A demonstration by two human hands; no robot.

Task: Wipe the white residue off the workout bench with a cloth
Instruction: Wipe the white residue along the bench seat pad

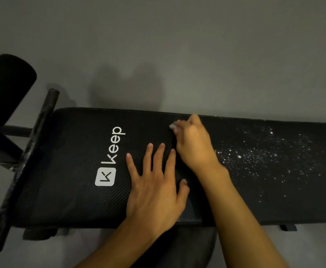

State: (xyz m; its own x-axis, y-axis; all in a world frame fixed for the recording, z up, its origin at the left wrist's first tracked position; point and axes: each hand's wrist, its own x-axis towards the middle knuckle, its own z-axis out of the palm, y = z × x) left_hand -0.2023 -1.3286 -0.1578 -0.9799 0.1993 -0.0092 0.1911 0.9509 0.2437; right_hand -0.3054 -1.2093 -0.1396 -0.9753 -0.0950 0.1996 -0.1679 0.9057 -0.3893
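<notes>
The black padded workout bench [77, 190] runs left to right, with a white "Keep" logo [110, 157] on its left part. White residue [264, 155] speckles the pad to the right of my hands. A dark cloth [190, 213] lies as a strip across the pad, and its near end hangs over the front edge. My left hand [154, 190] rests flat on the pad beside the strip, fingers spread and straight. My right hand [193, 146] is curled at the far end of the strip near the bench's back edge; its fingertips pinch there, with a whitish bit showing.
A black foam roller [7, 82] and a black metal crossbar [40, 122] stand at the bench's left end. Grey floor [177, 45] lies beyond the bench. A small black strap [287, 228] hangs under the front edge at the right.
</notes>
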